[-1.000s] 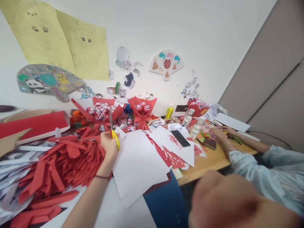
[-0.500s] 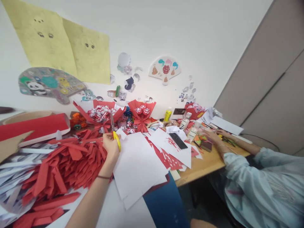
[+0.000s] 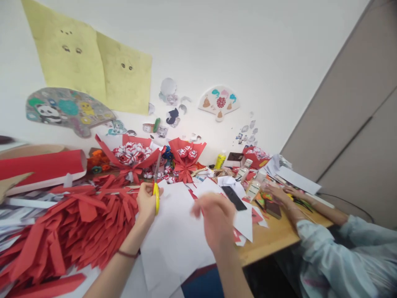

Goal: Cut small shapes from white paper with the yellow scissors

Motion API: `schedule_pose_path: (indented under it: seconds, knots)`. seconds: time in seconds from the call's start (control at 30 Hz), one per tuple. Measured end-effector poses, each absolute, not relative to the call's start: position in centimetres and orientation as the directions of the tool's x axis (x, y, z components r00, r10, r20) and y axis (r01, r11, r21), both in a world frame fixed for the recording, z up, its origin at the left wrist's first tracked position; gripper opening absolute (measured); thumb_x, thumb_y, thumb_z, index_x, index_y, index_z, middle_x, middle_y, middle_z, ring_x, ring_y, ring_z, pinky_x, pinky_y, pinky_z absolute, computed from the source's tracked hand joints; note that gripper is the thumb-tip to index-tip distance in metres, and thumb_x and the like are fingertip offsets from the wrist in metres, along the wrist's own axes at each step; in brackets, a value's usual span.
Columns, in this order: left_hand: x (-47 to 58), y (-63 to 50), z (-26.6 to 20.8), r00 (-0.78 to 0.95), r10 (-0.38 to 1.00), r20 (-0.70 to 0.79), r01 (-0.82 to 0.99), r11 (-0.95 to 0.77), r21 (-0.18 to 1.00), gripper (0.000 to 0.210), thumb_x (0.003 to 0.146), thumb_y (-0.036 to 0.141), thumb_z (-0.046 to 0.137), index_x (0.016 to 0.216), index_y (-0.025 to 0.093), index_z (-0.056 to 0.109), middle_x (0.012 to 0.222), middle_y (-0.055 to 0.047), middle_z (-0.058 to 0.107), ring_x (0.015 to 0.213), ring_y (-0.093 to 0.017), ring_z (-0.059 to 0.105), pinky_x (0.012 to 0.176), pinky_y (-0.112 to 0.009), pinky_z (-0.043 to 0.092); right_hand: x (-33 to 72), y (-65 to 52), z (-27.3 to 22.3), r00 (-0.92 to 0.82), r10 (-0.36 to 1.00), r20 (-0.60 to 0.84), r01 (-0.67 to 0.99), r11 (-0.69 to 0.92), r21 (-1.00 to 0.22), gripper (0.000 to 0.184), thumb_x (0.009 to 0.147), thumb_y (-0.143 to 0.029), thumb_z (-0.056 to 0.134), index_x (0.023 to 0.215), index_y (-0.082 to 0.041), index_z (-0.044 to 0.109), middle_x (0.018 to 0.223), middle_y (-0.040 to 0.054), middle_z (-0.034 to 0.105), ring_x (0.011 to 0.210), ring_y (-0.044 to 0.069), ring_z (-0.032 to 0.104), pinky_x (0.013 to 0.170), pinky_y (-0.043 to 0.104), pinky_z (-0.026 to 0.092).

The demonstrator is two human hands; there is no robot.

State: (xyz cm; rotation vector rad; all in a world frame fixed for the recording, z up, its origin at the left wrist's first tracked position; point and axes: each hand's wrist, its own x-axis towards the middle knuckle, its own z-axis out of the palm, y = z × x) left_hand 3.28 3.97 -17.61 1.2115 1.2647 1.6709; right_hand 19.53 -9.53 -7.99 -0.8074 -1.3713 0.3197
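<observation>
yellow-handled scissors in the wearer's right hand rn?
No, the wearer's left hand holds the yellow-handled scissors, and none show in the right hand.

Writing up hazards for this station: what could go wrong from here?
1. The left hand holds scissors, blades out, and the right hand is bare; it might get nicked if the two come together.
2. The red strips lie loosely piled beside the left forearm; a sweep could scatter them.
3. The phone lies on a loose sheet; pulling that could drag it along.
</observation>
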Motion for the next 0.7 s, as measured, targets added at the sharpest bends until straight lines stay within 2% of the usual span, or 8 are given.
schedule_pose_path:
  seconds: [0.07,0.13,0.2,0.23,0.33,0.43,0.53,0.7]
  knots:
    - [3.5,3.9,-17.7,-0.287,0.925,0.251,-0.032,-0.271,0.962,0.038,0.058,0.032,0.074,0.083,0.021,0.047,0.076,-0.001,0.065,0.062,-0.016,0.063,0.055,-0.026,0.048,17.5,-5.4,-10.3,0.313,0.711,0.629,0.196,0.6,-0.776,0.021,0.09,-0.034,0.053,0.095,-0.02,0.067,0.094,0.0063,0.071,0.079,0.016,0.065,0.069,0.029,0.052]
    - [3.6,3.7,-17.6,-0.262,0.934,0.245,-0.063,-0.269,0.961,0.041,0.057,0.033,0.075,0.084,0.021,0.046,0.078,-0.001,0.065,0.063,-0.015,0.062,0.054,-0.025,0.048,16.5,-1.6,-12.7,0.413,0.788,0.456,0.109,0.454,-0.884,0.024,0.081,-0.033,0.062,0.1,-0.02,0.067,0.105,0.0066,0.07,0.091,0.017,0.063,0.082,0.03,0.051]
    - [3.8,3.5,-17.5,-0.232,0.942,0.241,-0.087,-0.267,0.96,0.042,0.056,0.034,0.076,0.083,0.021,0.046,0.077,0.0,0.064,0.061,-0.014,0.061,0.053,-0.024,0.046,16.3,0.8,-14.7,0.379,0.875,0.302,-0.048,0.344,-0.938,0.033,0.077,-0.038,0.067,0.103,-0.019,0.067,0.112,0.0077,0.068,0.096,0.018,0.062,0.083,0.03,0.051]
    - [3.9,3.4,-17.4,-0.214,0.947,0.24,-0.097,-0.265,0.959,0.042,0.056,0.034,0.076,0.082,0.021,0.046,0.076,0.001,0.063,0.059,-0.013,0.06,0.052,-0.023,0.046,16.3,1.4,-15.4,0.333,0.904,0.267,-0.085,0.311,-0.947,0.035,0.077,-0.042,0.066,0.102,-0.018,0.068,0.108,0.0087,0.069,0.093,0.019,0.063,0.077,0.03,0.052]
    - [4.4,3.0,-17.2,-0.174,0.957,0.231,-0.109,-0.252,0.962,0.043,0.056,0.038,0.076,0.08,0.021,0.044,0.071,0.002,0.061,0.052,-0.011,0.056,0.048,-0.022,0.043,16.6,1.6,-16.7,0.215,0.948,0.236,-0.151,0.271,-0.951,0.037,0.074,-0.047,0.07,0.094,-0.016,0.07,0.094,0.0081,0.071,0.082,0.019,0.065,0.063,0.026,0.052]
    - [4.8,2.6,-17.2,-0.156,0.963,0.218,-0.098,-0.235,0.967,0.045,0.057,0.043,0.074,0.081,0.021,0.043,0.072,0.002,0.06,0.049,-0.01,0.054,0.045,-0.022,0.041,16.6,0.8,-17.1,0.157,0.967,0.199,-0.183,0.227,-0.957,0.041,0.065,-0.044,0.079,0.093,-0.015,0.07,0.077,0.0044,0.07,0.065,0.016,0.065,0.06,0.026,0.053]
    - [4.8,2.4,-17.3,-0.131,0.968,0.213,-0.051,-0.222,0.974,0.044,0.063,0.05,0.069,0.082,0.021,0.043,0.069,0.003,0.06,0.046,-0.01,0.052,0.044,-0.023,0.04,16.5,0.3,-17.3,0.1,0.983,0.153,-0.209,0.171,-0.963,0.047,0.061,-0.047,0.082,0.091,-0.012,0.07,0.072,0.006,0.07,0.057,0.016,0.065,0.058,0.029,0.054]
    - [4.3,2.4,-17.3,-0.17,0.948,0.268,0.183,-0.237,0.954,0.041,0.067,0.052,0.068,0.08,0.022,0.044,0.069,0.001,0.059,0.059,-0.016,0.058,0.055,-0.026,0.041,17.6,0.3,-17.4,0.232,0.964,0.126,-0.243,0.183,-0.953,0.043,0.062,-0.047,0.082,0.083,-0.011,0.069,0.067,0.0069,0.07,0.057,0.016,0.065,0.059,0.028,0.053]
